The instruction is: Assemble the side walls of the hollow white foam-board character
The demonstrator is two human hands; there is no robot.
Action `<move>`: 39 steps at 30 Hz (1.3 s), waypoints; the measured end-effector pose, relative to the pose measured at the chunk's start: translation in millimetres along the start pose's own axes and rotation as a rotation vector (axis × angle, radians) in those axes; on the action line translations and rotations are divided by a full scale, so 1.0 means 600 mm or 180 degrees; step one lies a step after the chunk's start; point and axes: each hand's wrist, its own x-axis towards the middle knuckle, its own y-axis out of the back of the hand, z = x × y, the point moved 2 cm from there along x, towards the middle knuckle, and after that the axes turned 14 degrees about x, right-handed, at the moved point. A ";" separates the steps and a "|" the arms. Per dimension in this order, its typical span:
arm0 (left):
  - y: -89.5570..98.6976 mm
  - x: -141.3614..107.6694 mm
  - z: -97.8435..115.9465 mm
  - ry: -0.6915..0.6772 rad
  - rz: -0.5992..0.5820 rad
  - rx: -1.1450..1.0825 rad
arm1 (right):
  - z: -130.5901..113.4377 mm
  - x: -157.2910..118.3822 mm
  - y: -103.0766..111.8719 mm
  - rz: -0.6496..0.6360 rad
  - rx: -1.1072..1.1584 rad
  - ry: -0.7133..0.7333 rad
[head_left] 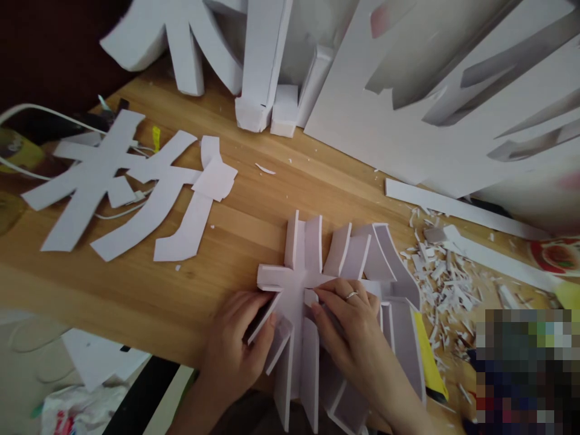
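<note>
Right now, both hands are working at a walled white letter (296,314), which is lying at the near side of the wooden table (244,232), right of centre. The left hand (240,329) is pinching a slanting wall (264,318) on the letter's left side, its thumb pressing on one face and its fingers curling around the other. The right hand (351,314) is pinching a small strip (310,296) between thumb and forefinger in the angle just right of the upright stroke, its remaining fingers bending close together. The letter's thin walls are standing on edge along its strokes. Its lowest walls are probably reaching past the table's near edge, though the view is growing too dim there to be certain.

A broad run of wood is stretching beyond the left hand toward a flat white cut-out (104,157), giving that side the most room. On the right, the space is tightening: more walled parts (401,326) are crowding the right hand, a yellow object (428,356) is lying just beside them, and a heap of shavings (441,278) is spreading beyond. Farther back, a long white strip (462,208) is lying near the lower edge of a white board (353,133).
</note>
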 end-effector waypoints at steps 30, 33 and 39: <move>0.054 0.061 0.059 -0.1294 0.0075 0.0621 | 0.029 -0.039 0.030 0.0441 -0.0111 0.0667; 0.037 0.101 0.068 -0.1723 -0.0790 0.1098 | 0.021 -0.089 0.040 0.0768 -0.0089 0.0707; 0.006 0.134 0.069 -0.2086 -0.1329 0.1636 | 0.022 -0.158 0.011 0.0920 0.0143 0.0808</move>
